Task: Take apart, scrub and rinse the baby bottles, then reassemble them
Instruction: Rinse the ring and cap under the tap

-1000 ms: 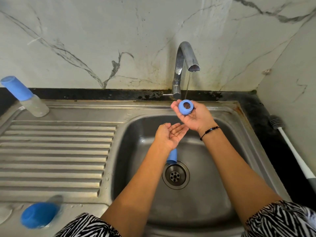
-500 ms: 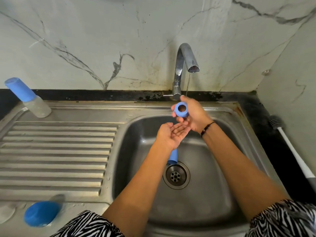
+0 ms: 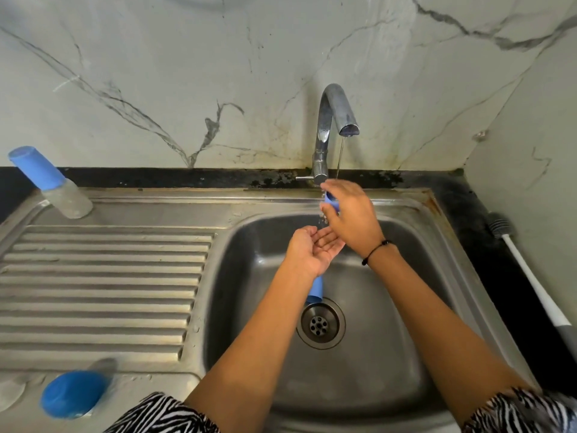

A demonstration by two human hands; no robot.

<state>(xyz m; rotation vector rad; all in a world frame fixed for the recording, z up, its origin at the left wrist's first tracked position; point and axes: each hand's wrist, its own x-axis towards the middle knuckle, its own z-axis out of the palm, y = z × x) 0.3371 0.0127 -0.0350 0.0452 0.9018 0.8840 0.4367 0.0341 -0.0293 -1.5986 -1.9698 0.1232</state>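
Change: the right hand (image 3: 349, 214) has rolled knuckles-up since a second ago; the blue ring (image 3: 331, 202), whose opening then faced the camera, now shows only as an edge.
Blue ring: pinched in the right hand's fingers, directly under the tap (image 3: 335, 126), in its thin stream.
Left hand (image 3: 312, 250): palm up, fingers relaxed, holding nothing, just below the ring.
Blue cap (image 3: 315, 290): in the sink (image 3: 390, 354), below the tap beside the drain (image 3: 320, 323).
Capped bottle (image 3: 51, 182): far left of the tap.

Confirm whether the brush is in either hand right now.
No: the brush lies on the counter right of the sink, while the right hand holds a blue ring.
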